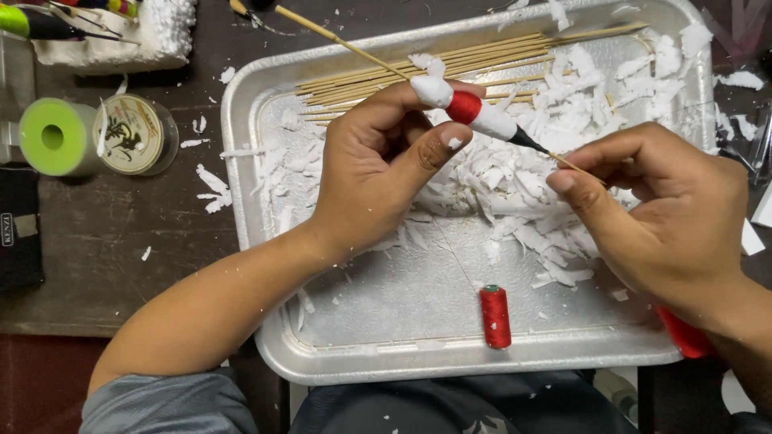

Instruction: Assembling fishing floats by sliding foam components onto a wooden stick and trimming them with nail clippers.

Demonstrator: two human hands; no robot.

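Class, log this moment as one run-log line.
left hand: holds foam float on skewer | right hand: pinches skewer tip | tray: foam shavings, skewers, red thread spool

Dull embossed metal tray (265, 104), thin pale wooden skewers (418, 68), crumbly white foam shavings (515, 185), matt red thread spool (495, 316)

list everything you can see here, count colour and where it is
tray: one, silver metal, centre of the table
skewers: a bundle, pale wood, along the far side of the tray
foam shavings: many, white, piled in the tray, some scattered on the table
float: one, white with a red band and black tip, on a thin stick, held over the tray
thread spool: one, red, near edge of the tray
green spool: one, lime green, left on the table
line spool: one, clear with a pale label, beside the green spool
foam block: one, white, top left
left hand: grips the float's body
right hand: pinches the stick's thin end
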